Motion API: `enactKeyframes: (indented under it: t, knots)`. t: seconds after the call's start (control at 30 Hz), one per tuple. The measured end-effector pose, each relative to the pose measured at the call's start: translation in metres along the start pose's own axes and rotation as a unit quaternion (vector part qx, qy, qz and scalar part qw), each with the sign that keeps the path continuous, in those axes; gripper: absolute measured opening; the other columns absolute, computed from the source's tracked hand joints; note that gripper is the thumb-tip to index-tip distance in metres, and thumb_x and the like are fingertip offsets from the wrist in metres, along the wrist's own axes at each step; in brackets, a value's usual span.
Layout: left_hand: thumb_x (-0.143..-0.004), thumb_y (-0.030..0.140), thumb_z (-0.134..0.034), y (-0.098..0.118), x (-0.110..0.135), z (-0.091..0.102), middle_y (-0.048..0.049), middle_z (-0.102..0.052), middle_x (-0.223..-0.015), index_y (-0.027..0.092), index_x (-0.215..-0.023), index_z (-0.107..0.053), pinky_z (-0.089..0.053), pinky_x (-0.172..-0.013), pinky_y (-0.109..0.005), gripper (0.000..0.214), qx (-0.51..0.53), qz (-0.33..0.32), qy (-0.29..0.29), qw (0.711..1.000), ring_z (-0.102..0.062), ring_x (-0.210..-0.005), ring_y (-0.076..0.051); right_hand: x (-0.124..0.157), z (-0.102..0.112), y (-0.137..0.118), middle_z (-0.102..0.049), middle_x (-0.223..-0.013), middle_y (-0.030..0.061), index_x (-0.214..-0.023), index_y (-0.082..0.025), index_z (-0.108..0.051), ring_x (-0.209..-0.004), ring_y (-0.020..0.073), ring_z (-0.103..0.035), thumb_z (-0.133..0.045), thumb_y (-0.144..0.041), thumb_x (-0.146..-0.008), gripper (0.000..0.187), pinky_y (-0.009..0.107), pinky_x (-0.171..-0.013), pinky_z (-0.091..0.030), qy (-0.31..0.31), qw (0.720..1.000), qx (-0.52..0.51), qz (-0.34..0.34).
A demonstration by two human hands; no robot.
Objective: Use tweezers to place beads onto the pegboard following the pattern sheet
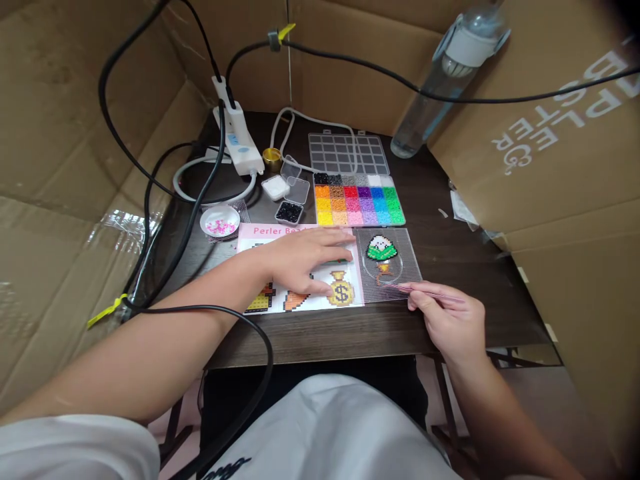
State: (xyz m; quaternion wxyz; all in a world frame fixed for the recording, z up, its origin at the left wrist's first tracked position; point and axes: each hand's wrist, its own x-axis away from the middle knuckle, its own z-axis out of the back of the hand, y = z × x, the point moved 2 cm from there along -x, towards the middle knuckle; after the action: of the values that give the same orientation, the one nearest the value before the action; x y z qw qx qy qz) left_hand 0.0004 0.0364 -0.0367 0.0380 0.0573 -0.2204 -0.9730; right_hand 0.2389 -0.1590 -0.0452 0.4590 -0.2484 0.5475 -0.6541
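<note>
My left hand (pixel 306 259) lies flat with fingers spread on a Perler bead pattern sheet (pixel 280 233) that shows a money bag picture (pixel 341 291). My right hand (pixel 450 319) pinches thin pink tweezers (pixel 400 287), whose tip reaches onto the clear pegboard (pixel 410 257). On the pegboard sits a partly built bead figure (pixel 381 249) in green, white and black, with a few orange and brown beads below it. A bead box (pixel 358 199) with sorted colours lies just behind the pegboard, its clear lid (pixel 348 153) folded back.
A small dish of pink beads (pixel 220 221), a tub of black beads (pixel 289 212) and small clear boxes (pixel 295 181) sit at the left. A white power strip (pixel 239 133) and black cables (pixel 190 220) cross the dark table (pixel 450 247). A water bottle (pixel 445 80) leans on cardboard walls (pixel 565 153).
</note>
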Motion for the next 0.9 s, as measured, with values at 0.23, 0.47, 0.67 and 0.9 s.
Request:
enactKeyframes:
  t: [0.23, 0.47, 0.67, 0.9]
  knots:
    - [-0.085, 0.051, -0.076, 0.0034, -0.0006, 0.0031, -0.0219, -0.038, -0.169, 0.014, -0.145, -0.061, -0.034, -0.127, -0.058, 0.072, 0.002, 0.001, -0.006, 1.000, -0.037, -0.156, -0.041, 0.0002, -0.0012, 0.0061, -0.083, -0.086, 0.0086, -0.090, -0.023, -0.087, -0.061, 0.0177, -0.072, -0.079, -0.026, -0.087, 0.009, 0.030, -0.056, -0.062, 0.001, 1.000, 0.004, -0.001]
    - [-0.085, 0.055, -0.076, 0.0025, -0.0001, 0.0024, -0.0182, -0.039, -0.169, 0.019, -0.143, -0.061, -0.035, -0.127, -0.057, 0.070, -0.001, -0.002, -0.002, 1.000, -0.038, -0.156, -0.040, -0.0005, -0.0020, 0.0027, -0.083, -0.088, 0.0078, -0.089, -0.024, -0.087, -0.057, 0.0154, -0.069, -0.079, -0.024, -0.085, 0.009, 0.028, -0.054, -0.062, 0.004, 1.000, 0.005, 0.003]
    - [-0.086, 0.055, -0.075, 0.0026, 0.0001, 0.0021, -0.0210, -0.038, -0.169, 0.016, -0.144, -0.061, -0.034, -0.128, -0.057, 0.071, -0.003, 0.002, -0.006, 1.000, -0.038, -0.156, -0.040, -0.0021, -0.0034, -0.0003, -0.083, -0.087, 0.0062, -0.089, -0.025, -0.087, -0.057, 0.0142, -0.069, -0.078, -0.021, -0.084, 0.011, 0.026, -0.054, -0.062, -0.003, 1.000, 0.014, 0.010]
    - [-0.084, 0.053, -0.076, -0.0004, 0.0004, -0.0013, -0.0191, -0.037, -0.170, 0.018, -0.144, -0.060, -0.032, -0.128, -0.058, 0.072, 0.008, 0.005, -0.001, 1.000, -0.037, -0.157, -0.040, -0.0003, -0.0028, 0.0004, -0.083, -0.086, 0.0066, -0.090, -0.024, -0.087, -0.058, 0.0152, -0.069, -0.078, -0.022, -0.085, 0.011, 0.028, -0.055, -0.061, 0.002, 1.000, 0.017, 0.005]
